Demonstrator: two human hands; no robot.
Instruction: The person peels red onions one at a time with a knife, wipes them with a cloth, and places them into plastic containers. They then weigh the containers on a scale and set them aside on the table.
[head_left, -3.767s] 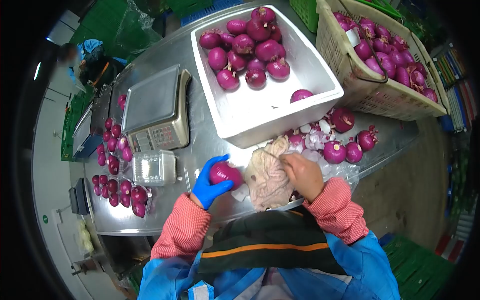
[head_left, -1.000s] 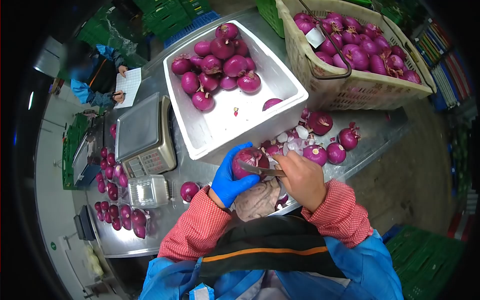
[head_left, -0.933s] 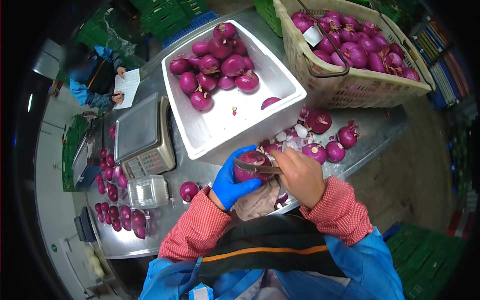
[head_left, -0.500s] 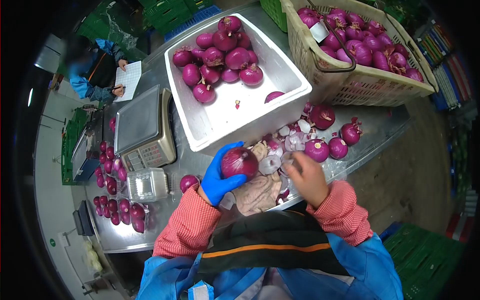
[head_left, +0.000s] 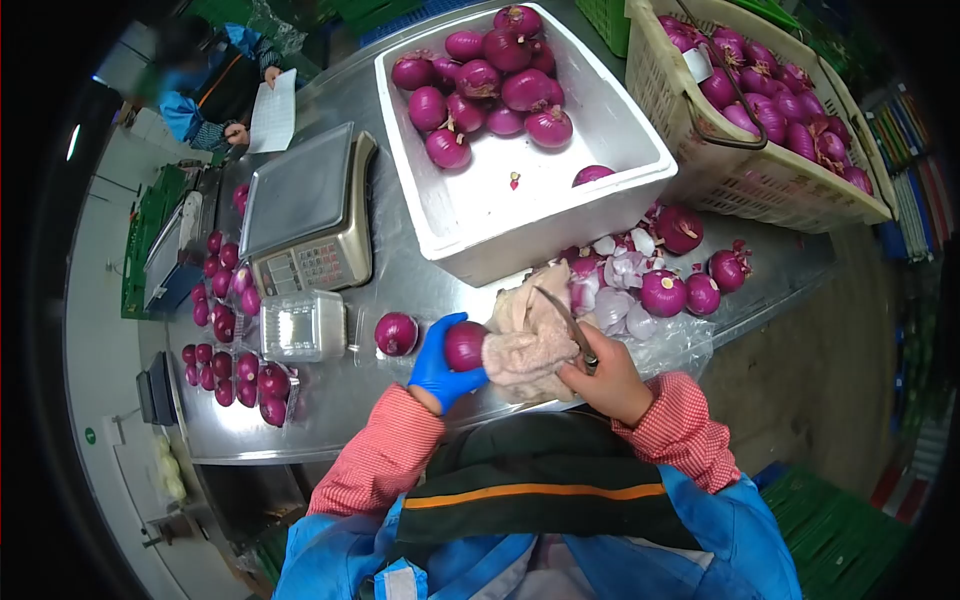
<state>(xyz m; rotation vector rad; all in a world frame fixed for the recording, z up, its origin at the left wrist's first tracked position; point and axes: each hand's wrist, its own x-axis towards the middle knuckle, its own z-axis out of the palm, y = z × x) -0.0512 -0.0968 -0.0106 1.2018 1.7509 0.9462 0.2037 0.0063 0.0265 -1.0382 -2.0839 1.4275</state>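
Note:
My left hand, in a blue glove, grips a peeled red onion low over the steel table. A beige cloth is pressed against the onion's right side. My right hand is bare and holds that cloth together with a small knife, its blade pointing up and away from me. Another peeled onion lies on the table just left of my left hand. Onion skins and trimmings are heaped beyond the cloth.
A white foam box with several onions stands behind the heap; a beige basket full of onions is at right. A scale and a clear clamshell tray are at left, with packed onions. A person with a paper stands at far left.
My left hand has lowered the onion toward the table. My right hand has picked up the cloth with the knife and brought it against the onion.

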